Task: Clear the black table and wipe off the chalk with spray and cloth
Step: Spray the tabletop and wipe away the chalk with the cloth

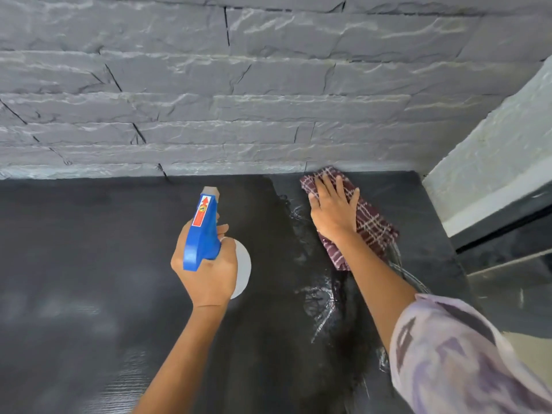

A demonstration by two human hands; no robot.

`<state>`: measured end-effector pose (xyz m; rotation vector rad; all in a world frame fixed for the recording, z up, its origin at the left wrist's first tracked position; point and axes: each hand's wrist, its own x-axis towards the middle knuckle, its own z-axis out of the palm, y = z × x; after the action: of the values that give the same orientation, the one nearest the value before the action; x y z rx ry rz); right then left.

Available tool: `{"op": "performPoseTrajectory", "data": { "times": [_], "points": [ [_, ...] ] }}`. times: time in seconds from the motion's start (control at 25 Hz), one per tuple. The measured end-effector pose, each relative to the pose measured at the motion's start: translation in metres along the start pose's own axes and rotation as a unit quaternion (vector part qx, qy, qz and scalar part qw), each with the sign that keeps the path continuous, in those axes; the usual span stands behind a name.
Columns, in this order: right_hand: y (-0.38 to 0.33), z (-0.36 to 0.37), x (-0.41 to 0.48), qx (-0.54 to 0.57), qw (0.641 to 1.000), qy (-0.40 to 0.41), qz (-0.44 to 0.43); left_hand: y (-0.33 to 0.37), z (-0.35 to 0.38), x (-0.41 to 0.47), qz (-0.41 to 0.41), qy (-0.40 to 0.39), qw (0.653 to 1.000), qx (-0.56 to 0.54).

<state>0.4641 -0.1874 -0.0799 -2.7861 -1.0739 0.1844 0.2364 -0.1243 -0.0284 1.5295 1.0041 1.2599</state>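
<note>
Nearest: left hand (206, 264) holds the spray bottle (203, 231) upright above the tabletop (74, 264), fingers (222, 230) clamped round its neck, nozzle aimed ahead. Wet streaks (319, 297) lie between the hands. Farther: right hand (333, 209) presses the checked cloth (367, 222), fingers (328, 186) spread flat on it, near the stone wall (268, 100). Judgement: wipe in overlapping passes under even palm pressure, refolding the cloth when soiled.

Black table (89, 249): matte surface, wet streaks right of centre. Spray bottle (202, 231): blue trigger head, white body, held upright above table. Cloth (370, 222): maroon plaid, crumpled, pressed flat near the far edge.
</note>
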Motion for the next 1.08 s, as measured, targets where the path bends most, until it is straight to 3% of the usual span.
{"op": "performPoseTrajectory", "data": {
  "times": [0.08, 0.2, 0.28, 0.36, 0.44, 0.56, 0.64, 0.72, 0.8, 0.88, 0.96, 1.08],
  "points": [
    [-0.013, 0.004, -0.01, -0.024, 0.991, -0.035, -0.129, -0.001, -0.001, -0.001, 0.0, 0.005, 1.0, 0.002],
    [-0.015, 0.013, -0.086, -0.038, 0.943, -0.056, -0.327, -0.004, -0.003, -0.001, -0.012, 0.009, 1.0, 0.007],
    [0.01, 0.017, -0.131, -0.045, 0.922, -0.05, -0.382, -0.006, -0.003, -0.002, -0.011, 0.004, 1.0, 0.013],
    [0.044, 0.011, -0.13, -0.035, 0.949, -0.021, -0.312, -0.008, -0.002, -0.002, -0.009, -0.002, 1.0, 0.007],
    [0.063, 0.001, -0.092, -0.03, 0.99, 0.001, -0.137, -0.01, -0.001, -0.002, -0.011, -0.01, 1.0, 0.003],
    [0.042, -0.007, -0.014, -0.031, 0.998, 0.004, 0.051, -0.01, -0.002, -0.004, -0.013, -0.016, 1.0, 0.013],
    [0.004, -0.002, 0.006, -0.038, 0.998, -0.006, 0.039, -0.009, -0.003, -0.005, -0.017, -0.011, 1.0, 0.011],
    [-0.028, 0.006, -0.004, -0.05, 0.995, -0.012, -0.08, -0.008, -0.003, -0.004, -0.02, -0.005, 1.0, 0.011],
    [-0.041, 0.013, -0.041, -0.039, 0.973, -0.031, -0.227, -0.009, -0.003, -0.003, -0.015, -0.009, 1.0, 0.017],
    [-0.034, 0.018, -0.086, -0.036, 0.945, -0.038, -0.323, -0.01, -0.003, -0.003, -0.019, -0.014, 1.0, 0.019],
    [-0.008, 0.02, -0.105, -0.057, 0.948, -0.008, -0.312, -0.014, -0.003, -0.004, -0.025, -0.012, 1.0, 0.013],
    [0.011, 0.009, -0.063, -0.049, 0.995, 0.032, -0.082, -0.018, -0.001, -0.003, -0.031, -0.015, 0.999, 0.011]
  ]
}}
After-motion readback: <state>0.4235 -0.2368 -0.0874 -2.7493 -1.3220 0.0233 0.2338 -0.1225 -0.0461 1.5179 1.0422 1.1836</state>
